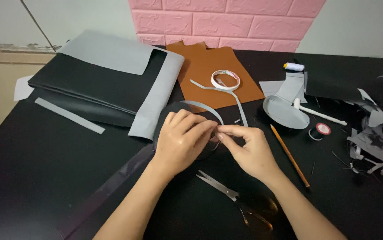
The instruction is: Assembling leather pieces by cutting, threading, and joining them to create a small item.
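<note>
Both hands work at the centre of a black table (36,178). The left hand (180,140) lies palm-down, fingers curled, pressing on a dark oval piece (165,116) edged with a grey strip (209,109). The right hand (247,149) has its thumb and forefinger closed in a pinch at the oval's right edge, meeting the left fingertips; what exactly sits in the pinch is too small to tell. The grey strip curves over the top of the oval and runs away up toward a roll of tape (225,80).

Surroundings:
- Scissors (227,193) with amber handles lie just below the hands, blades pointing up-left, untouched.
- A pencil (289,155) lies diagonally just right of the right hand.
- The roll of tape rests on a brown sheet (205,62) behind the hands.
- A folded stack of black and grey material (98,80) occupies the upper left, with 1 loose grey band (69,115) beside it.
- A grey oval piece (285,113), a white awl-like tool (320,114), a small dark spool (319,131) and a white thread spool (294,67) sit to the right.
- Grey and black offcuts (378,142) are heaped at the far right edge.
</note>
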